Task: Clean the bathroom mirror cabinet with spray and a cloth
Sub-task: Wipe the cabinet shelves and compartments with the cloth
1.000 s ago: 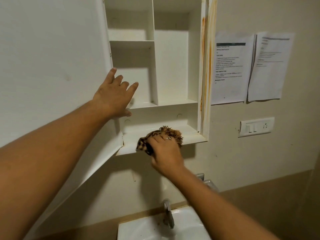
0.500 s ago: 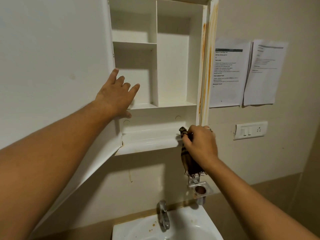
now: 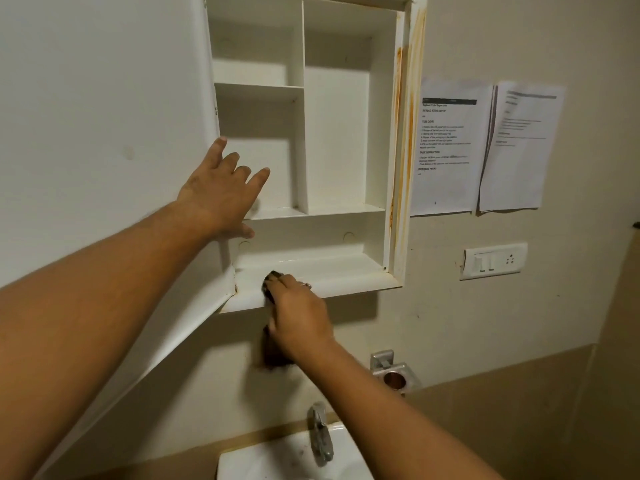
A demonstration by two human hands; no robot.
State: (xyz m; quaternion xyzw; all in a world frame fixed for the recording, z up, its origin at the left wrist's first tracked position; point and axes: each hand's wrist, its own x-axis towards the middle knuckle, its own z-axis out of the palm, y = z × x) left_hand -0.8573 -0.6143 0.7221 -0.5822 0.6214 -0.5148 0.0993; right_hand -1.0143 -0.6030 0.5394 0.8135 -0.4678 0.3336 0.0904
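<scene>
The white cabinet (image 3: 346,268) hangs open on the wall, its shelves bare, with rusty streaks down its right frame. My left hand (image 3: 221,195) lies flat with spread fingers against the inner face of the open door (image 3: 104,133), near its hinge edge. My right hand (image 3: 298,313) grips a dark brown cloth (image 3: 273,351) at the front lip of the bottom shelf, left of centre. Part of the cloth hangs blurred below the hand, and a small end pokes out above the fingers. No spray bottle is in view.
Below are a white basin (image 3: 277,459) with a metal tap (image 3: 320,434) and a metal cup holder (image 3: 393,374) on the wall. Two printed sheets (image 3: 446,147) and a switch plate (image 3: 495,261) are on the wall to the right.
My right hand with the cloth went from the shelf's middle to its right end, and has now come back left along the front lip. My left hand stayed on the door.
</scene>
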